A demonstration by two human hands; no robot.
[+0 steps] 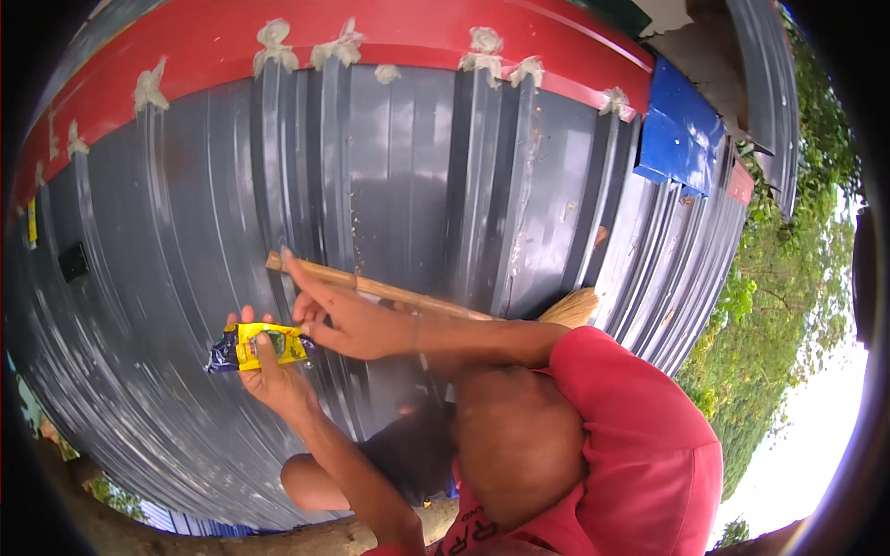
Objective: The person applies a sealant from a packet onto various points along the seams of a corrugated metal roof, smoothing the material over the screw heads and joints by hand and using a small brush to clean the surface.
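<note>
A small yellow and dark blue plastic packet (pixel 246 347) is gripped in my left hand (pixel 278 382), thumb lying across its front and fingers behind. My right hand (pixel 357 322) reaches over from the right. Its thumb and curled fingers close on the packet's right end, while the index finger sticks up and away. Whether the packet is torn at that end cannot be made out. Behind my right hand and forearm lies a broom; its wooden handle (pixel 422 301) runs slantwise and its straw bristles (pixel 573 306) show above my red sleeve.
Dark grey ribbed metal sheets (pixel 399 157) spread all around. A red metal strip (pixel 417 51) with pale sealant patches crosses the top. A blue sheet (pixel 681 125) hangs at upper right, a small black object (pixel 72 262) at left. My bent knee (pixel 311 482) is below; trees (pixel 769 352) stand right.
</note>
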